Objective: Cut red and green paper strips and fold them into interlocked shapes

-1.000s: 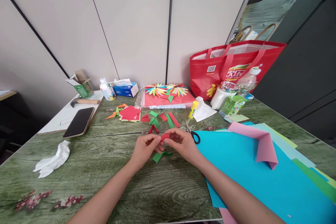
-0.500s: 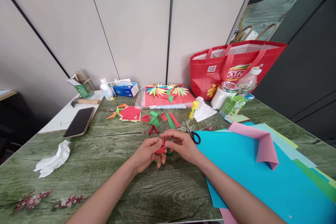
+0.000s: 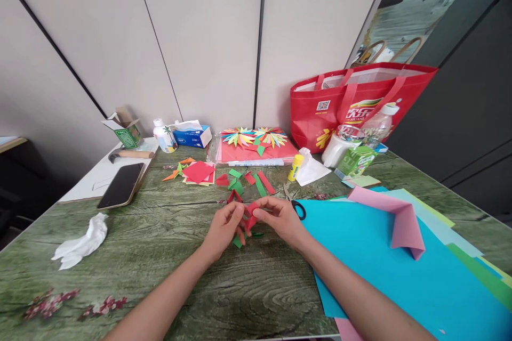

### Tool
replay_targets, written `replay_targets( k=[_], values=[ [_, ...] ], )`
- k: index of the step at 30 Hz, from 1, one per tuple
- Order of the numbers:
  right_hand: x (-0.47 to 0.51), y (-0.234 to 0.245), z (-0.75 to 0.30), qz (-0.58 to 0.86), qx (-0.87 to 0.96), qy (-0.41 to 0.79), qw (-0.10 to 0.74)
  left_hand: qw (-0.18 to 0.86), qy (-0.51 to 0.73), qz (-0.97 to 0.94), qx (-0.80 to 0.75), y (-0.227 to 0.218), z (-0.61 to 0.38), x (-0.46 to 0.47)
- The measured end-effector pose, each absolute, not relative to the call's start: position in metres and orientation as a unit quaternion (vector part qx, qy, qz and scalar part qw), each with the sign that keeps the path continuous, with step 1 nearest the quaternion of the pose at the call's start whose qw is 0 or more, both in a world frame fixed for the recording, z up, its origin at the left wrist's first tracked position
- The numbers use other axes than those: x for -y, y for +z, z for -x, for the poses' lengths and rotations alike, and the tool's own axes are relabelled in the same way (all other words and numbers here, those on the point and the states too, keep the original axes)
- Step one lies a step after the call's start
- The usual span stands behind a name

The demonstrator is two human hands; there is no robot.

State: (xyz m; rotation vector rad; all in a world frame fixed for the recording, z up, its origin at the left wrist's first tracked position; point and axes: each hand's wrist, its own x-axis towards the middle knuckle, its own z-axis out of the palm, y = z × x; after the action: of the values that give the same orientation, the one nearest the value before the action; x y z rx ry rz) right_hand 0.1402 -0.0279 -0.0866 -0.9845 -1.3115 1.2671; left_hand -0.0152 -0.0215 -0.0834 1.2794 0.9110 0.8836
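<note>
My left hand point(image 3: 223, 226) and my right hand point(image 3: 280, 218) meet over the green wood-grain table point(image 3: 168, 277), both pinching a small folded red paper piece point(image 3: 250, 215) between their fingertips. A green paper strip point(image 3: 240, 240) lies on the table just under the hands. A small red folded piece point(image 3: 234, 196) sits right behind them. Further back lie several cut red and green paper strips point(image 3: 256, 181) and a stack of red and yellow squares point(image 3: 198, 172).
Large blue, pink and green paper sheets point(image 3: 400, 261) cover the right. Scissors point(image 3: 295, 205), a yellow glue stick point(image 3: 295, 167), a phone point(image 3: 120, 185), a crumpled tissue point(image 3: 80, 242), a tissue box point(image 3: 192, 135), paper stars point(image 3: 254, 138) and a red bag point(image 3: 356, 101) surround the work spot.
The red piece has been turned and refolded between my fingers. My hands dipped toward me, then moved slightly back; the green strip stays underneath on the table.
</note>
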Motion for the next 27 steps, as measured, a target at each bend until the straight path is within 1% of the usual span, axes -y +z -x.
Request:
replay_targets(
  k=[5,9,16,22,27],
  values=[
    [0.0284,-0.0838,-0.1398,0.406,0.566,0.522,0.492,0.528,0.400,-0.601,-0.447,-0.0804,0.0158,0.0240],
    [0.0297,-0.0847,-0.1390,0.392,0.565,0.545,0.480,0.488,0.408,-0.618,-0.462,-0.0772,0.0152,0.0265],
    [0.0294,-0.0901,-0.1386,0.409,0.538,0.567,0.472,0.513,0.409,-0.602,-0.455,-0.0788,0.0150,0.0256],
    [0.0272,-0.0913,-0.1399,0.392,0.559,0.563,0.466,0.518,0.424,-0.591,-0.451,-0.0782,0.0150,0.0256],
    [0.0271,-0.0921,-0.1405,0.401,0.559,0.565,0.455,0.520,0.397,-0.604,-0.455,-0.0823,0.0144,0.0270]
  ],
)
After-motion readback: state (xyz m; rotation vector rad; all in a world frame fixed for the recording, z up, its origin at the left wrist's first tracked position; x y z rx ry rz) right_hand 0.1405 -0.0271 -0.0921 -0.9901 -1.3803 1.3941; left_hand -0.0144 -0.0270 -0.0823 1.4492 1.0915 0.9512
